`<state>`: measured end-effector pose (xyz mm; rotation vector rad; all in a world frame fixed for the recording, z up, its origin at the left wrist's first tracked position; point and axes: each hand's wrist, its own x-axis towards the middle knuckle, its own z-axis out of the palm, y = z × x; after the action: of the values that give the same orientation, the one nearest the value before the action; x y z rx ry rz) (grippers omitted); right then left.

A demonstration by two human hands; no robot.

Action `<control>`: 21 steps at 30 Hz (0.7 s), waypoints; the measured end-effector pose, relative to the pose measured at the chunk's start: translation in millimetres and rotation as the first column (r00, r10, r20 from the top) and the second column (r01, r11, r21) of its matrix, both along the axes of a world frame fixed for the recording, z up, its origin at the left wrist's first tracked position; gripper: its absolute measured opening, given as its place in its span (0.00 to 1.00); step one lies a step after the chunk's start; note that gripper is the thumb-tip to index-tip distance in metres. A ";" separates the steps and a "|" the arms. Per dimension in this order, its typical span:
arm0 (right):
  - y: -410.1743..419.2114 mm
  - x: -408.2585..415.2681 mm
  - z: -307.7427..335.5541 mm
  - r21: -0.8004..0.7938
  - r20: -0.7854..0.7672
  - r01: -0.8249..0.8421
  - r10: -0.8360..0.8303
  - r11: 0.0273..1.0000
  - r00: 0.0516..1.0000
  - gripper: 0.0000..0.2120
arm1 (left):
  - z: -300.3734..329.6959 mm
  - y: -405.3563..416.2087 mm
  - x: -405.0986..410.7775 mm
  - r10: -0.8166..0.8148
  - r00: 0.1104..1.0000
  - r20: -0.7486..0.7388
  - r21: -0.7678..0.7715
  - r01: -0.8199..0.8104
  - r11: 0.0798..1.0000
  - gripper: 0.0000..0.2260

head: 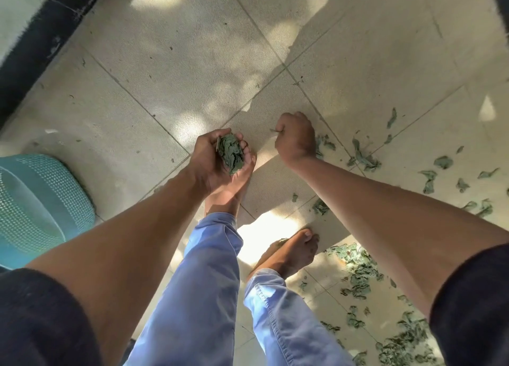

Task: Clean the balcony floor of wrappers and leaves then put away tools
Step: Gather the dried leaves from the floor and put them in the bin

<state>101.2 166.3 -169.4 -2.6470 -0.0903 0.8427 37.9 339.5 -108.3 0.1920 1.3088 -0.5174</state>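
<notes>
Leaves in left hand

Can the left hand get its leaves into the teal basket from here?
Probably yes: the left hand grips a clump of leaves, and only bare floor shows between it and the teal basket.

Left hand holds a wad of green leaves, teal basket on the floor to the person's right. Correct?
Not quite. The head view shows the teal basket on the floor to the person's left, not right. The left hand does hold the wad of green leaves.
</notes>
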 end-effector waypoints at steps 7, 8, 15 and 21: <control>-6.8 -6.5 90.9 0.380 -0.256 0.537 -0.472 0.753 0.843 0.09 | 7.4 -20.1 -9.2 0.011 1.000 0.002 0.038 -0.011 0.999 0.16; -5.6 -12.1 113.8 0.426 -0.258 0.537 -0.471 0.728 0.844 0.09 | 9.3 -25.7 -11.9 0.022 1.000 0.003 0.044 -0.022 0.999 0.16; 6.1 -72.4 208.0 0.405 -0.004 0.161 -0.174 0.900 0.985 0.09 | 77.7 -66.7 -38.5 -0.096 0.982 0.165 0.059 0.087 0.994 0.05; 14.7 -113.6 274.5 0.389 0.218 -0.263 0.189 0.883 0.958 0.13 | 126.3 -59.8 -75.8 0.224 0.956 0.189 0.164 -0.256 0.953 0.11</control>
<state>-12.4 181.0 105.1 -2.3203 -0.5719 0.5764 -37.9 279.7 18.0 0.2232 1.1941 -0.1648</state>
